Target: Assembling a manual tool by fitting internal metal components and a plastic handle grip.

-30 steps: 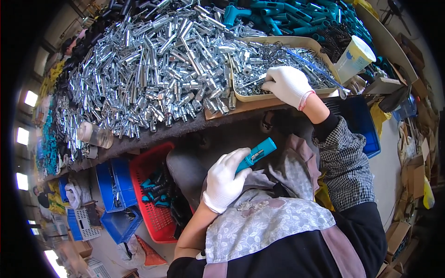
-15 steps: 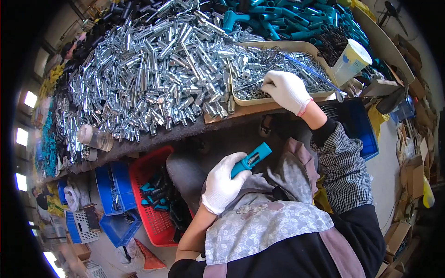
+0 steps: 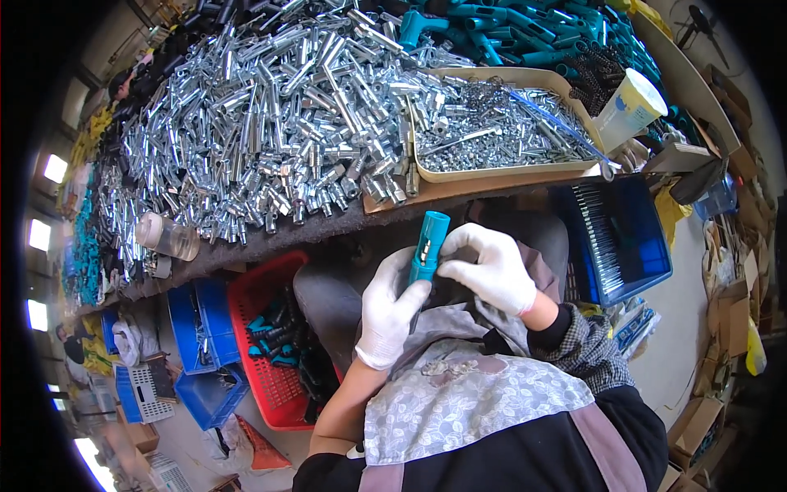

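My left hand, in a white knit glove, is closed around a teal tubular tool body held over my lap. The tube points away from me and tilts a little to the right; metal shows in the slot along its side. My right hand, gloved too, is at the tube's right side with thumb and forefinger pinched close to the slot. Whatever small thing those fingertips may hold is hidden. Beyond both hands, a shallow cream tray of small metal parts sits at the bench's near edge.
Shiny metal fittings lie heaped across the bench, with teal tool bodies behind. A paper cup stands right of the tray. Below are a red basket at left and a blue bin at right. A clear jar lies near the edge.
My right hand has come back from the tray to the teal tool body. My left hand has turned the tube more upright, pointing away from me.
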The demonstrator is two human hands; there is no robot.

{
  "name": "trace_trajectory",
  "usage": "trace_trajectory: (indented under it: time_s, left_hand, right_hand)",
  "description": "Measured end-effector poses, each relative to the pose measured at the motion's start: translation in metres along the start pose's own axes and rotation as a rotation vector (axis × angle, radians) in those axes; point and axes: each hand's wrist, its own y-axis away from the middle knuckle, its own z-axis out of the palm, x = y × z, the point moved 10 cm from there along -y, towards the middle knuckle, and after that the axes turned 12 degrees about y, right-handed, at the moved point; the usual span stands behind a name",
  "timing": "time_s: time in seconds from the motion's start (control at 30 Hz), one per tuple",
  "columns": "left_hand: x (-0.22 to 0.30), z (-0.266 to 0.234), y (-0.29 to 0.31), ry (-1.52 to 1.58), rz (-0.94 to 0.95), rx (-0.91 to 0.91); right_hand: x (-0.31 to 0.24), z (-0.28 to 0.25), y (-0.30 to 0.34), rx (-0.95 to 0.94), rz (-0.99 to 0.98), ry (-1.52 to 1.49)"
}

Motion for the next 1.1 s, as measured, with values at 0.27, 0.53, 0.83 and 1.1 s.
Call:
trace_trajectory:
  time_s: [0.27,0.53,0.83,1.1]
  left_hand:
    - [0.005,-0.008,0.003,-0.236,0.183,0.034]
    - [-0.011,0.000,0.004,0.152,-0.122,-0.063]
    - [-0.003,0.009,-0.009,0.712,-0.188,-0.197]
    - [-0.003,-0.016,-0.012,0.652,-0.187,-0.087]
  right_hand:
    - [0.014,0.010,0.000,0.049,0.027,-0.008]
    - [0.026,0.027,-0.009,-0.119,0.099,-0.360]
    - [-0.057,0.015,-0.063,-0.460,-0.365,0.232]
    - [0.023,-0.216,-0.287,0.283,0.008,1.353]
